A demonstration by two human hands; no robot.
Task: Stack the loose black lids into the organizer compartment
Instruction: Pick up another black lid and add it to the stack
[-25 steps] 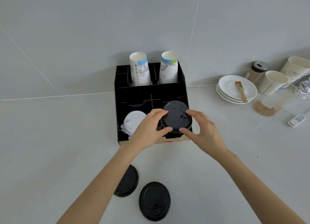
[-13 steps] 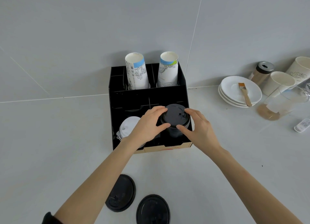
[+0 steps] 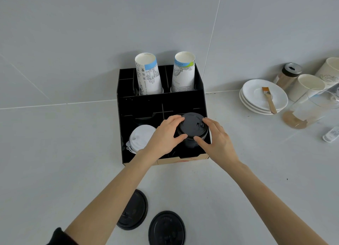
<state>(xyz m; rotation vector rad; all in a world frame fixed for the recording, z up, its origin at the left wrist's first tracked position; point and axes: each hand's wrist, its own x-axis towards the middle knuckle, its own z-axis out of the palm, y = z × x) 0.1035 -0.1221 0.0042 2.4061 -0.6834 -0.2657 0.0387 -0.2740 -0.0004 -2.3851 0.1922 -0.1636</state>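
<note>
A black organizer point(image 3: 161, 102) stands against the wall. In its front right compartment sits a stack of black lids point(image 3: 192, 128). My left hand point(image 3: 163, 136) grips the stack's left side with thumb and fingers. My right hand point(image 3: 216, 140) grips its right side. Two loose black lids lie on the counter near me: one point(image 3: 134, 210) partly under my left forearm, the other point(image 3: 167, 229) to its right at the bottom edge. The front left compartment holds white lids point(image 3: 140, 137).
Two stacks of paper cups point(image 3: 148, 74) stand in the organizer's back row. To the right are stacked white saucers point(image 3: 264, 95) with a brush point(image 3: 268, 100), a shaker jar point(image 3: 289, 76), white cups point(image 3: 308, 85), a clear pitcher point(image 3: 308, 109) and a small white device point(image 3: 332, 134).
The black lid stack has sunk lower into the front right compartment between my hands. The view has shifted slightly; the two loose lids have not moved.
</note>
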